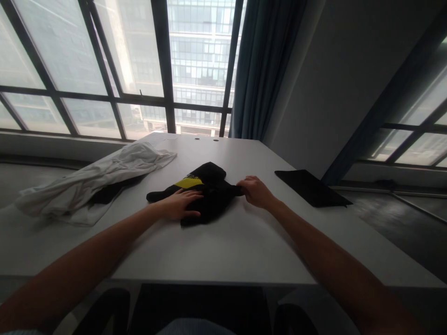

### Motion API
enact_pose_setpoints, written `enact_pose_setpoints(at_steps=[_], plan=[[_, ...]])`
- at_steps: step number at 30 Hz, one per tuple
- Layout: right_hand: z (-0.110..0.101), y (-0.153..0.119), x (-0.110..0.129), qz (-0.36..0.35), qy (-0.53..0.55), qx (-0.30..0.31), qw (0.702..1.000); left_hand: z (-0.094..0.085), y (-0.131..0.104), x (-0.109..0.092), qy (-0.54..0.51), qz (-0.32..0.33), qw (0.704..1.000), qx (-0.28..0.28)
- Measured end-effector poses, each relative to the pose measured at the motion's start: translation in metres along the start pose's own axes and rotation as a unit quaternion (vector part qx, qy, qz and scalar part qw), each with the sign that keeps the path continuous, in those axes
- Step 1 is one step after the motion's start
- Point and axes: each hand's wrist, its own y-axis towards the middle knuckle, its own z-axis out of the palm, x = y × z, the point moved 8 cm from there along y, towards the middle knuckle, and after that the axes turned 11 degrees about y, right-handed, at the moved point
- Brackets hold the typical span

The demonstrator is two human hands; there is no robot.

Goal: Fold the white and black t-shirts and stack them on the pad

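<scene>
A black garment (pixel 218 202) with a yellow patch lies bunched on the white table in the middle of the view. My left hand (pixel 179 204) rests flat on its left front part, fingers spread and pointing right. At the garment's right side, my right hand (pixel 254 190) pinches a narrow black end of the cloth, pulled out to the right. The fingertips of my right hand are partly hidden behind the hand itself.
Crumpled white cloth (pixel 118 167) with a black part lies along the table's left side. A flat black item (pixel 310 186) is near the right edge of the table (pixel 216 260). Windows and a blue curtain (pixel 261 70) stand behind.
</scene>
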Motion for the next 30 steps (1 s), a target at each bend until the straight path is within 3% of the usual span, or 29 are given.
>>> enact_pose_setpoints(at_steps=[2,4,7,13,18,24,27,30], plan=[[0.011,-0.003,0.017,0.000,0.099,0.060,0.993,0.000,0.001,0.000,-0.005,0.004,1.000,-0.016],[0.027,-0.006,0.033,-0.002,0.215,0.126,0.968,-0.002,0.001,0.001,-0.009,0.017,0.999,-0.032],[0.038,-0.007,0.027,0.011,0.282,0.142,0.949,-0.005,0.000,0.007,-0.017,0.048,0.999,-0.017],[0.035,-0.011,-0.048,0.104,0.114,0.128,0.980,-0.021,-0.004,0.018,-0.092,0.099,0.991,-0.023],[0.010,-0.014,-0.092,0.200,-0.030,0.064,0.977,-0.043,-0.016,0.044,-0.059,0.007,0.997,-0.040],[-0.005,-0.019,-0.110,0.264,-0.132,0.073,0.953,-0.075,-0.044,0.093,-0.008,-0.109,0.989,-0.096],[-0.042,-0.023,-0.115,0.312,-0.148,-0.024,0.938,-0.085,-0.056,0.113,0.007,-0.159,0.980,-0.117],[-0.096,-0.036,-0.119,0.305,-0.073,-0.226,0.922,-0.088,-0.062,0.119,-0.045,-0.170,0.979,-0.107]])
